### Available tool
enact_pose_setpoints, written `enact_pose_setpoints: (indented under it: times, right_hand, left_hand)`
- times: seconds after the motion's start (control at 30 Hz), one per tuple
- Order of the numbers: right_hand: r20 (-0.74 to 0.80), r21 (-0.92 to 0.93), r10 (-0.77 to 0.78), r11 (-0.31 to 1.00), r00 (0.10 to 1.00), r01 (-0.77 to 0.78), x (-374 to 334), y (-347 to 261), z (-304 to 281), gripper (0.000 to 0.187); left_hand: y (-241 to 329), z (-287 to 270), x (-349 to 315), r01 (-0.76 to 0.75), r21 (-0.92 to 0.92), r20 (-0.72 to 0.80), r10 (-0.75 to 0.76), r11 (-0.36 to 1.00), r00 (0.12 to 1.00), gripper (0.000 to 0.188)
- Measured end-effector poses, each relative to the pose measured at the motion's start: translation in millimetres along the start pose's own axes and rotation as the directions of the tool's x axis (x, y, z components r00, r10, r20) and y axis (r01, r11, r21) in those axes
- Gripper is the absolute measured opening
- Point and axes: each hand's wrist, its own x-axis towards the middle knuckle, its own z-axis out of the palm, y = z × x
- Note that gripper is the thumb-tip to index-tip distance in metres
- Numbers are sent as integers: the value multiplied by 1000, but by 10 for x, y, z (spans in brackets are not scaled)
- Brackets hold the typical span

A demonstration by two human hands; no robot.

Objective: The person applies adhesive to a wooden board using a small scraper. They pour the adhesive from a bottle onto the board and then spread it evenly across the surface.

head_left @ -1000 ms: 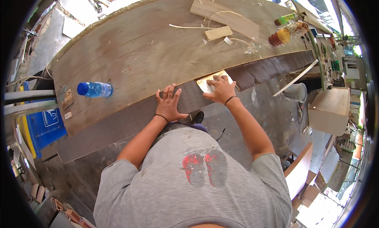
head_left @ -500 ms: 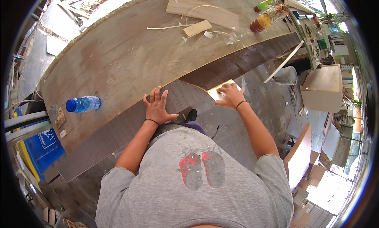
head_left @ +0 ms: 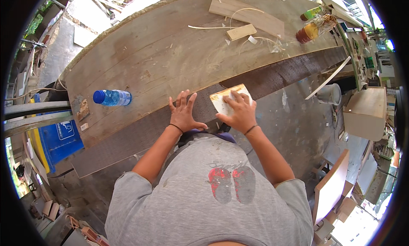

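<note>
A long dark brown strip of board [head_left: 128, 137] lies along the near edge of the wooden tabletop, its right part darker and shinier [head_left: 294, 73]. My left hand [head_left: 183, 113] rests on the strip with fingers spread, the fingertips at the seam with the tabletop, holding nothing. My right hand [head_left: 240, 113] grips a flat white rectangular pad [head_left: 222, 102] with a stained yellow-brown edge, thumb and fingers over its top. The pad is over the strip where the lighter and darker parts meet; its underside is hidden.
On the tabletop [head_left: 145, 71] are a blue-capped water bottle [head_left: 113, 97], a small wood block [head_left: 241, 32], a thin plank [head_left: 247, 16], curled edging strips and a bottle of amber liquid [head_left: 307, 33]. A grey bucket [head_left: 329, 94] and a box-shaped wooden piece [head_left: 365, 113] stand at right.
My right hand has brought the pad left and away from me, over the strip. The left hand stays spread on the strip. The whole view has shifted, moving the table rightward in the picture.
</note>
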Motion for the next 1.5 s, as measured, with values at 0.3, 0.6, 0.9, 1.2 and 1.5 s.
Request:
enact_pose_setpoints:
  times: [0.3,0.6,0.9,1.2,1.5]
  right_hand:
    - [-53,-113,-70,992,996,64,256,-222,596,69]
    - [20,-101,-26,994,999,28,150,-366,233,65]
    - [111,-137,23,990,994,-7,397,-418,277,63]
    - [109,-168,33,986,993,-15,471,-405,363,61]
    - [228,-194,92,980,969,-48,523,-493,182,60]
  left_hand:
    - [-62,7,-137,74,64,47,-77,995,996,137]
    - [-186,205,-167,19,76,-79,-13,997,997,132]
    - [-184,216,-144,8,87,-89,0,996,996,131]
    - [-203,252,-147,-3,51,-115,8,999,993,129]
    - [-186,247,-151,14,41,-99,-10,999,995,125]
